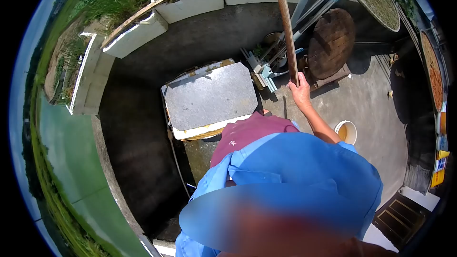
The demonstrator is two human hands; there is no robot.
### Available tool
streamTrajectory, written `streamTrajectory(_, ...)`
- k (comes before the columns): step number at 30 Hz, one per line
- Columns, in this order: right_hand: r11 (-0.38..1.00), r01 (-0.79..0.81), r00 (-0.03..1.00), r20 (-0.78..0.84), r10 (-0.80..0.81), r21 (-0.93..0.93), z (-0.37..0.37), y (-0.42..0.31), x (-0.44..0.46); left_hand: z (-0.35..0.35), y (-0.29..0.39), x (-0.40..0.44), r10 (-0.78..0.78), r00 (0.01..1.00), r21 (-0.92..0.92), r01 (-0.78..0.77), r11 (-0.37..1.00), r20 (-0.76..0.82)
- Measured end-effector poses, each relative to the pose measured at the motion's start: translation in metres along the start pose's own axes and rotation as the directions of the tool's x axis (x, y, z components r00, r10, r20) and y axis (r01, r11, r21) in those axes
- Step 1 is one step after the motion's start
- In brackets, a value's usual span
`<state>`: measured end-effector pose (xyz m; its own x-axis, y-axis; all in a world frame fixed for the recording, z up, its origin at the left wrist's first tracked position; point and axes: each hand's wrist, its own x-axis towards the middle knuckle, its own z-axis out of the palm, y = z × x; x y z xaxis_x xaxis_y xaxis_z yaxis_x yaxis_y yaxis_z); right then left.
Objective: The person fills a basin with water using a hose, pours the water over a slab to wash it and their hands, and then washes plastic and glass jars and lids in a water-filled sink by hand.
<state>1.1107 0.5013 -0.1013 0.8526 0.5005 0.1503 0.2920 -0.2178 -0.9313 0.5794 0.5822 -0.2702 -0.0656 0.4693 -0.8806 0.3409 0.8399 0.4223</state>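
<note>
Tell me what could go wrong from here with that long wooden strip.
1. The strip, held by one end in the right hand, could swing and knock the leaning pipes.
2. It might also catch the round wooden board nearby and tip it.
3. A step to the right could upset the white bucket on the floor.

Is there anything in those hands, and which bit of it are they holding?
The right hand holds a long brown strip by the end nearest the body. The left hand can't be seen.
</note>
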Motion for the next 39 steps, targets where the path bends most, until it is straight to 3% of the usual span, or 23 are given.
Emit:
streamTrajectory(5, 0.973, -0.009, 0.992, -0.119, 0.038, 0.229, -0.014, -0.011, 0.024, -0.003, 0.021, -0.001, 0.066, 0.996, 0.064, -0.07, 0.996, 0.057)
streamTrajectory(9, 0.952, 0.006, 0.982, -0.181, 0.052, 0.306, -0.035, -0.012, 0.051, -0.001, 0.035, -0.01, 0.096, 0.993, 0.098, -0.103, 0.99, 0.075)
streamTrajectory(15, 0.981, -0.05, 0.969, -0.227, 0.093, 0.186, -0.06, 0.006, 0.056, 0.009, 0.027, -0.026, 0.089, 0.994, 0.078, -0.094, 0.993, 0.07)
streamTrajectory(18, 0.989, -0.149, 0.969, -0.2, 0.146, -0.003, -0.071, 0.062, 0.023, 0.011, 0.005, -0.033, 0.07, 0.995, 0.054, -0.074, 0.996, 0.073)
streamTrajectory(20, 0.937, -0.319, 0.931, -0.138, 0.338, 0.146, -0.076, 0.092, -0.019, 0.016, -0.005, -0.037, 0.052, 0.996, 0.042, -0.055, 0.998, 0.073)
streamTrajectory(21, 0.894, -0.445, 0.892, -0.111, 0.439, -0.042, -0.084, 0.098, -0.041, 0.017, -0.008, -0.038, 0.05, 0.996, 0.036, -0.053, 0.998, 0.07)
streamTrajectory(23, 0.867, -0.469, 0.883, -0.09, 0.46, -0.169, -0.097, 0.131, -0.081, 0.02, -0.016, -0.043, 0.039, 0.997, 0.016, -0.04, 0.999, 0.062)
streamTrajectory(25, 0.789, -0.598, 0.798, -0.008, 0.603, -0.14, -0.112, 0.159, -0.109, 0.022, -0.023, -0.049, 0.031, 0.998, -0.002, -0.031, 1.0, 0.053)
streamTrajectory(27, 0.728, -0.639, 0.733, 0.091, 0.674, -0.248, -0.122, 0.168, -0.116, 0.026, -0.027, -0.053, 0.026, 0.999, -0.012, -0.026, 1.0, 0.046)
streamTrajectory(31, 0.764, -0.563, 0.738, 0.223, 0.637, -0.316, -0.116, 0.166, -0.084, 0.035, -0.032, -0.063, 0.018, 0.999, -0.033, -0.017, 0.999, 0.034)
streamTrajectory(33, 0.649, -0.73, 0.574, 0.321, 0.753, -0.216, -0.097, 0.152, -0.049, 0.039, -0.034, -0.069, 0.014, 1.0, -0.04, -0.014, 0.999, 0.023)
streamTrajectory(35, 0.7, -0.65, 0.551, 0.452, 0.702, -0.296, -0.074, 0.133, -0.011, 0.044, -0.035, -0.075, 0.017, 1.0, -0.056, -0.017, 0.998, 0.007)
streamTrajectory(37, 0.612, -0.781, 0.452, 0.564, 0.691, -0.124, -0.05, 0.142, 0.02, 0.05, -0.037, -0.082, 0.015, 1.0, -0.07, -0.016, 0.997, -0.004)
streamTrajectory(39, 0.578, -0.815, 0.445, 0.591, 0.673, -0.045, -0.021, 0.13, 0.05, 0.057, -0.039, -0.09, 0.012, 1.0, -0.086, -0.013, 0.996, -0.016)
